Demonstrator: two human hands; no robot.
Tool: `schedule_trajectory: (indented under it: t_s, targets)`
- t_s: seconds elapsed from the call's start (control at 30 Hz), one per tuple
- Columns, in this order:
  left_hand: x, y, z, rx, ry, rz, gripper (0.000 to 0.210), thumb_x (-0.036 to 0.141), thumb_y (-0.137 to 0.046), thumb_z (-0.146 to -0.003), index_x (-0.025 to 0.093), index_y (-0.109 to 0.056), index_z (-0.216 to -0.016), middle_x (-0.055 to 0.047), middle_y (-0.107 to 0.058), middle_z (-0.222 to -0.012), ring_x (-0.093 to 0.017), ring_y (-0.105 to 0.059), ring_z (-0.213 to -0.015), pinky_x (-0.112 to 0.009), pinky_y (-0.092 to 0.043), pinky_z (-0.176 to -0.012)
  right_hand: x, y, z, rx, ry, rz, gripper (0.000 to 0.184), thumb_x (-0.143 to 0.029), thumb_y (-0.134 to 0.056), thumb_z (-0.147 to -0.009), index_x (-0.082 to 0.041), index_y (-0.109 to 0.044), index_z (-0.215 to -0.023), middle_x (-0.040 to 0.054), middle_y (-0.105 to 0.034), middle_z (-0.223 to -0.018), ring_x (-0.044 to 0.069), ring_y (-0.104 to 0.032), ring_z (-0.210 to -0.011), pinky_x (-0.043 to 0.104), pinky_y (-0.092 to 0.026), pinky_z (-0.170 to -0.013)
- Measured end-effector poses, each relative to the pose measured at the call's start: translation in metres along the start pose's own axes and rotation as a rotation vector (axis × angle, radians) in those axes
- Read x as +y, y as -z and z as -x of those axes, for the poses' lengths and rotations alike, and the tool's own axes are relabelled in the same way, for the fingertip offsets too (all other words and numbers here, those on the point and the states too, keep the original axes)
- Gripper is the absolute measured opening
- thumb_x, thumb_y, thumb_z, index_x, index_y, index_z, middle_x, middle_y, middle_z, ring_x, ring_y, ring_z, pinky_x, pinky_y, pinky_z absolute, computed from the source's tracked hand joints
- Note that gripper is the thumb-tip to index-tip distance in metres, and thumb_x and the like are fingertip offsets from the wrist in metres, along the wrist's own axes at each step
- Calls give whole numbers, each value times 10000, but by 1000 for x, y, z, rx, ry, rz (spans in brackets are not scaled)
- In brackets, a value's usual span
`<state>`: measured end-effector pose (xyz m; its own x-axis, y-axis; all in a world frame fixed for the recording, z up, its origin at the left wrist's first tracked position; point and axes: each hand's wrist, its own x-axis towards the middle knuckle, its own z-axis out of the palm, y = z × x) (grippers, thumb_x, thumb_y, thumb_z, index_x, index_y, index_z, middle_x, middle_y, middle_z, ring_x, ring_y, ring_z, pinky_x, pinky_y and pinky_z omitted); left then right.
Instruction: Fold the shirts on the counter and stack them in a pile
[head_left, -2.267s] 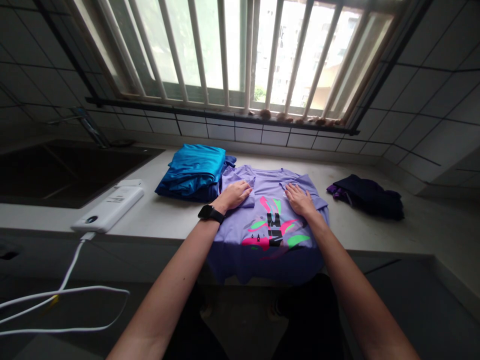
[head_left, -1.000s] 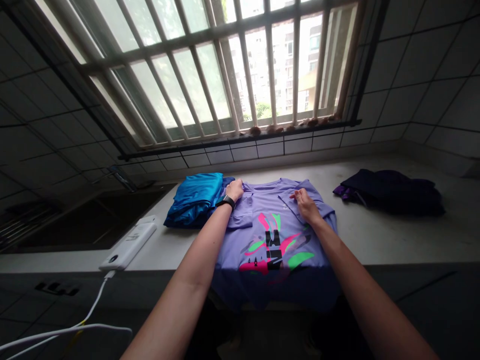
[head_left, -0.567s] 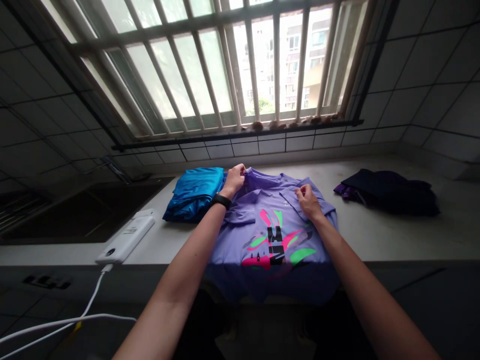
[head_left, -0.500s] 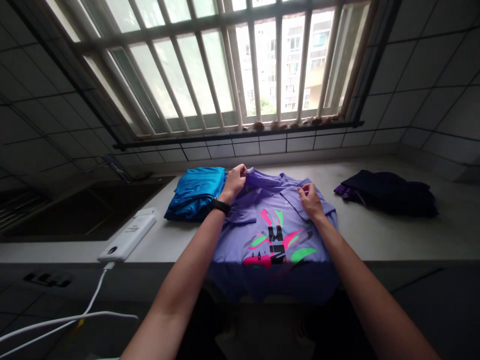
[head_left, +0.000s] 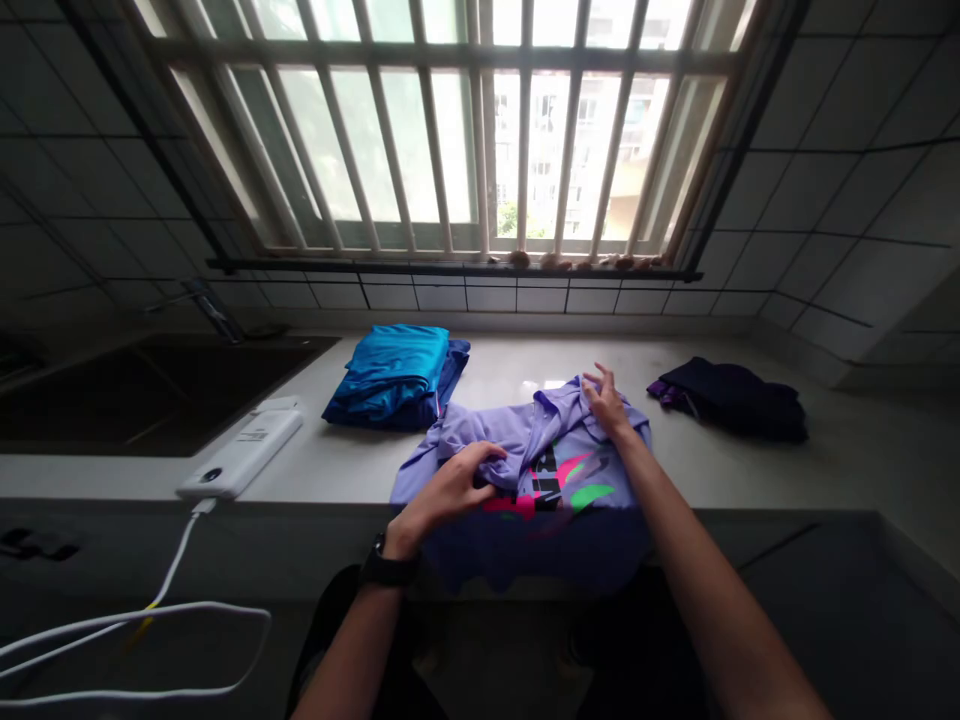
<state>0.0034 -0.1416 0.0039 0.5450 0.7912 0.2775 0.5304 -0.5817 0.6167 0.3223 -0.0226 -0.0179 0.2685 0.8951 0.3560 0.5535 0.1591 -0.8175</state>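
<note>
A lavender T-shirt [head_left: 592, 470] with a pink, green and black print lies on the counter, its lower part hanging over the front edge. Its left upper portion is turned down towards me, covering part of the print. My left hand [head_left: 450, 490], with a dark band on the wrist, grips the folded fabric near the print, thumb and fingers around the cloth. At the shirt's far right, my right hand [head_left: 607, 405] rests on the bunched fabric with its fingers apart.
A folded blue garment pile [head_left: 394, 375] sits left of the shirt, a dark garment [head_left: 731, 398] to the right. A white power bank [head_left: 244, 450] with a cable [head_left: 176, 560] lies near the sink [head_left: 150, 400]. Behind the counter [head_left: 352, 475] is a barred window [head_left: 480, 150].
My left hand has moved from the shirt's far edge down towards me, folding the upper left fabric over the print. My right hand's fingers have spread. The view has shifted slightly.
</note>
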Motion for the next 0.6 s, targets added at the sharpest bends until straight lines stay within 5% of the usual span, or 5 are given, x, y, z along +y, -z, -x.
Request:
schedule_trajectory:
  t_s: [0.13,0.33,0.47,0.6]
  targets:
    - [-16,-5,-6,-60,12,-152,545,100,-557,-839,214,-678,-1358,-96,-544,-1587,-268,-466,-1503,-435,-373,-1273,-11,1,4,-171,16,240,484,-382,-606,-946,-217,-621,-1401,107,-773,-1238,284,-715,-1162,407,-530,-1034]
    - [-49,0,-39,-217,-69,-285,719,33,-428,-861,194,-517,-1556,-73,-354,-1714,-216,-303,-1596,-394,-287,-1316,-10,9,-13,-301,79,246,238,-370,-611,-925,-206,-783,-917,75,-810,-1017,248,-740,-981,307,-545,-897]
    - [-71,0,-87,-312,-95,-396,686,50,-421,-884,174,-518,-1552,-82,-364,-1707,-217,-295,-1598,-371,-264,-1316,4,10,-38,-228,-82,112,272,-433,-644,-905,-190,-766,-902,40,-781,-825,211,-724,-746,284,-559,-734]
    - [-80,4,-147,-351,-3,-521,626,47,-445,-856,124,-610,-1454,-124,-465,-1647,-226,-367,-1565,-357,-295,-1292,10,9,-74,-62,-186,13,319,-468,-712,-870,-169,-781,-959,69,-802,-868,246,-761,-823,335,-600,-791]
